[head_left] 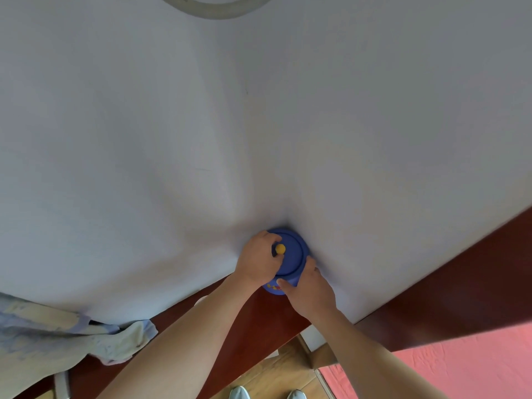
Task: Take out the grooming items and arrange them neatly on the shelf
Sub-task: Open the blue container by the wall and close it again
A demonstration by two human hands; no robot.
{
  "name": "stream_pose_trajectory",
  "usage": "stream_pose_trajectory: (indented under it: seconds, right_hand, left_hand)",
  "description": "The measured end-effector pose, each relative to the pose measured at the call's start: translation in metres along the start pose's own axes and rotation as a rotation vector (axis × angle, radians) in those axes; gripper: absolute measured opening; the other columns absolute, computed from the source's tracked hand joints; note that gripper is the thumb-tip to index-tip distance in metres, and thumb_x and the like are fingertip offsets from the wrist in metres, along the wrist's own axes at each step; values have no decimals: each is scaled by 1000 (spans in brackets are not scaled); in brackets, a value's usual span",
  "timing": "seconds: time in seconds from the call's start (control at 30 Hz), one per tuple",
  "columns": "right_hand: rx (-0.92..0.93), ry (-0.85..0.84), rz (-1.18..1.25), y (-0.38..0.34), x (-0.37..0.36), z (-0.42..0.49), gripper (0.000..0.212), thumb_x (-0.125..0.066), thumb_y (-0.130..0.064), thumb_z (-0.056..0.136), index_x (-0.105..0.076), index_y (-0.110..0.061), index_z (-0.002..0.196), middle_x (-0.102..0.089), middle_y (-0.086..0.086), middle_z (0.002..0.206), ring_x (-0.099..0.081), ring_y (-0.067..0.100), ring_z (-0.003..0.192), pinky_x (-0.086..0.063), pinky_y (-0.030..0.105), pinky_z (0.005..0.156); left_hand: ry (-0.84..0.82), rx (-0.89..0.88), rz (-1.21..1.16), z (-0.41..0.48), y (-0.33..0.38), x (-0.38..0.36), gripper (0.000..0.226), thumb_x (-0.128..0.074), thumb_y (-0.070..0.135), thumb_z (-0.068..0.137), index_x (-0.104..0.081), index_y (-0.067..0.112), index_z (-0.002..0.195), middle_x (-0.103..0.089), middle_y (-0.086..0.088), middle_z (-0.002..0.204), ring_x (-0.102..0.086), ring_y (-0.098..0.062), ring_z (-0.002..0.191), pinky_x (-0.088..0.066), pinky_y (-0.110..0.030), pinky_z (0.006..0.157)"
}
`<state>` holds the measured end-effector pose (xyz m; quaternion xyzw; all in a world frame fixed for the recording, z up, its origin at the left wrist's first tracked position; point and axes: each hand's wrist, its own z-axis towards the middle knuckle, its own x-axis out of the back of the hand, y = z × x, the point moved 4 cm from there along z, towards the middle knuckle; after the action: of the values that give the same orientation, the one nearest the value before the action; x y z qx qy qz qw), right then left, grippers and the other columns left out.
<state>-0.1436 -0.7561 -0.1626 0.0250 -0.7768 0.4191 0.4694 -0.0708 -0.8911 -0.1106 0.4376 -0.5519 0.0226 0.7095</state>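
Here's the blue tub [293, 254], round and squat, standing at the back of a dark red wooden surface [446, 283], right up against the white wall [259, 110]. Its lid [296, 243] is on, a raised ring running round the top and a yellow knob [280, 248] sitting in the middle. Both hands are on it. The left hand [257, 259] comes in over the near left edge of the lid, fingers curled tight around that yellow knob, so the knob just peeks out between them. The right hand [309, 292] is lower, wrapped round the tub's side on the right, with the thumb [283, 283] pressed flat against the blue wall. Just beside the thumb, a few small yellow and red marks show on the tub's side, too small to read. Both bare forearms reach up from the bottom of the view and meet at the tub. Moving outward, a crumpled pale blue and cream cloth [57, 335] lies heaped at the far left on the same wooden surface, well apart from the tub. Down below the edge, there's a light wooden floor [273, 375], and on it the toes of two white shoes [239, 393] at the bottom edge. To the right of them spreads a pink mat [460, 370]. Way up at the top edge, a pale curved ring [216, 10] shows against the wall, only partly in view.
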Motion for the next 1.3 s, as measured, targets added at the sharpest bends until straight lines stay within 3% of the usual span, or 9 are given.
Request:
stream_pose_trajectory:
  seconds: [0.17, 0.37, 0.53, 0.63, 0.77, 0.87, 1.13, 1.3]
  right_hand:
    - [-12, -10, -20, -5, 2, -2, 83, -67, -58, 80, -30, -16, 142, -57, 3, 119, -61, 18, 101, -55, 35, 79]
    - [-24, -20, -70, -11, 8, -6, 84, -67, -59, 79, -32, -15, 141, -55, 6, 123, -60, 22, 106, -55, 37, 81]
    - [1, -31, -66, -17, 17, -5, 86, -69, -55, 77, -32, -14, 143, -53, 7, 129, -58, 24, 111, -54, 39, 85]
    - [26, -36, -99, -24, 26, -5, 88, -68, -55, 79, -30, -12, 145, -51, 7, 132, -55, 25, 116, -52, 39, 89]
    - [86, -58, -174, -38, 37, -5, 87, -63, -57, 83, -27, -9, 146, -48, 9, 133, -53, 26, 117, -50, 36, 91]
    - [150, -89, -237, -51, 44, -6, 82, -59, -59, 86, -31, -10, 144, -45, 9, 135, -50, 25, 118, -47, 33, 92]
    - [317, -107, -293, -76, 69, -11, 66, -54, -55, 90, -42, -14, 140, -45, 7, 139, -42, 24, 127, -42, 34, 100]
    - [412, -119, -367, -91, 80, -20, 65, -48, -51, 95, -37, -12, 146, -41, 6, 146, -37, 25, 133, -38, 36, 106]
  left_hand:
    - [31, 8, 6, -9, -1, 8, 40, -64, 24, 90, -62, 16, 129, -60, 1, 126, -55, -16, 116, -40, -20, 90]
    - [46, 16, 39, -17, 0, 25, 43, -65, 29, 91, -58, 17, 132, -58, 1, 127, -53, -17, 118, -41, -23, 94]
    - [24, 40, 75, -24, -1, 37, 43, -63, 35, 91, -58, 19, 131, -56, 0, 126, -52, -19, 117, -35, -21, 88]
    - [-19, 63, 99, -29, -3, 44, 47, -61, 43, 92, -55, 21, 133, -54, 0, 127, -51, -20, 118, -41, -26, 92]
    - [-42, 76, 139, -37, -3, 55, 48, -58, 45, 95, -53, 17, 133, -53, -4, 131, -50, -24, 122, -44, -36, 100]
    - [-30, 92, 153, -43, -3, 64, 59, -56, 49, 95, -44, 18, 145, -47, -2, 143, -44, -21, 132, -39, -34, 107]
    - [-30, 128, 205, -66, 0, 88, 66, -55, 52, 95, -38, 19, 149, -42, -1, 150, -40, -20, 137, -37, -34, 111]
    - [-21, 135, 237, -84, 5, 102, 67, -52, 52, 96, -34, 19, 151, -38, 0, 153, -38, -19, 139, -35, -33, 112]
